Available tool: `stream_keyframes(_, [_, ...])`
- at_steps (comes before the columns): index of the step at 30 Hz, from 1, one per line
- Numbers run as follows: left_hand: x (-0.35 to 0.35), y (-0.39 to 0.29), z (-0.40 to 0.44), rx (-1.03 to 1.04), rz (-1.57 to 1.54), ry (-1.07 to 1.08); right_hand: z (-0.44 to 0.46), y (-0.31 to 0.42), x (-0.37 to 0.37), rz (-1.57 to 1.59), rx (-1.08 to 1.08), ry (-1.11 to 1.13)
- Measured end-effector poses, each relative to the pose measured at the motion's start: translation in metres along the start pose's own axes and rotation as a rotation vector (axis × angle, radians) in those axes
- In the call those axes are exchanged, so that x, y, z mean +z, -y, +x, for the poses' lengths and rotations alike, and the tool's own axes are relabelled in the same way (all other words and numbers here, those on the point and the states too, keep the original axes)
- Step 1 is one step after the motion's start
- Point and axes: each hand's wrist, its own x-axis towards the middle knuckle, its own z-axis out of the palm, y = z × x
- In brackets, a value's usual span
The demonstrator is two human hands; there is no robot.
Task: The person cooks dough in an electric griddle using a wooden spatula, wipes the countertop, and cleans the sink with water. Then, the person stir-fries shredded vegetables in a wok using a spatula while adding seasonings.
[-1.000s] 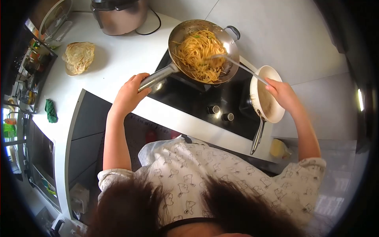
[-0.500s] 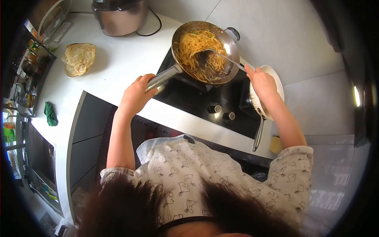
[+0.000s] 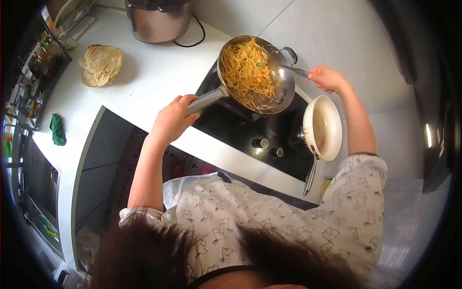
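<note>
My left hand [image 3: 175,118] is wrapped round the long metal handle of a wok [image 3: 287,91]. Strands of shredded, orange-brown food [image 3: 248,72], with a green bit among them, fill much of the wok, which is tilted on the cooktop. At the wok's right side, my right hand [image 3: 327,79] grips the end of a metal spatula [image 3: 299,72]; its blade over the wok is blurred. Just below that forearm, a white frying pan [image 3: 332,127] sits on the right part of the black cooktop [image 3: 231,130].
A stack of flatbreads [image 3: 102,65] lies on a plate on the white counter [image 3: 149,77]. Behind it stands a metallic cooker [image 3: 161,21] with a black cord. A green cloth [image 3: 57,129] lies at the left. Two knobs [image 3: 260,143] are on the cooktop's front, and a tiled wall rises behind.
The spatula has swung up and back towards the wok's right rim, and my right hand has moved away from the frying pan. The food is turned over and spread differently. My left hand keeps its grip.
</note>
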Motion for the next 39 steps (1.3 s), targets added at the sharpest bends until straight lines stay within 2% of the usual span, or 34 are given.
stream_keyframes(1, [0.001,0.000,-0.001,-0.009,-0.019,0.004,-0.015,0.013,0.005,-0.178,-0.076,-0.075])
stream_keyframes(4, [0.001,-0.001,0.000,-0.034,-0.007,0.022,-0.031,-0.007,-0.011,-0.523,-0.477,-0.278])
stream_keyframes(7, [0.000,-0.002,0.000,-0.036,-0.002,0.027,-0.007,-0.004,-0.031,-0.598,-0.325,-0.256])
stream_keyframes(10, [0.000,-0.002,-0.001,-0.027,-0.014,0.007,0.019,0.022,-0.014,-0.402,-0.343,-0.237])
stream_keyframes(13, [0.001,-0.002,0.000,-0.035,0.009,0.003,-0.003,0.025,0.011,-0.462,-0.731,-0.351])
stream_keyframes(15, [0.003,-0.002,0.000,-0.036,0.002,-0.005,-0.064,0.044,0.021,-0.742,-0.496,-0.322])
stream_keyframes(17, [0.001,-0.005,0.000,-0.059,-0.002,0.014,-0.106,0.034,0.031,-0.927,-0.502,-0.353])
stream_keyframes(19, [0.001,-0.004,0.000,-0.049,0.000,0.018,-0.152,0.023,0.040,-0.904,-0.451,-0.481])
stream_keyframes(22, [0.001,-0.004,0.001,-0.042,0.005,0.027,-0.201,0.030,0.041,-0.839,-0.239,-0.370])
stream_keyframes(23, [0.000,-0.004,0.001,-0.041,0.010,0.032,-0.205,0.028,0.048,-0.839,-0.253,-0.334])
stream_keyframes(25, [0.000,-0.003,0.000,-0.022,0.012,0.027,-0.201,0.021,0.069,-0.838,-0.286,-0.265])
stream_keyframes(28, [0.000,-0.004,0.000,-0.020,0.021,0.028,-0.146,0.014,0.108,-0.799,-0.297,-0.352])
stream_keyframes(31, [0.002,-0.004,-0.002,-0.004,0.030,0.026,-0.089,0.013,0.113,-0.769,-0.218,-0.432])
stream_keyframes(34, [0.001,0.003,0.003,0.012,0.035,0.006,-0.084,0.019,0.089,-0.700,-0.176,-0.541])
stream_keyframes(37, [0.001,0.002,0.001,0.005,0.021,0.026,-0.077,0.027,0.073,-0.635,-0.244,-0.642])
stream_keyframes(39, [0.002,0.001,0.000,0.006,0.023,0.033,-0.048,0.029,0.088,-0.636,-0.201,-0.568])
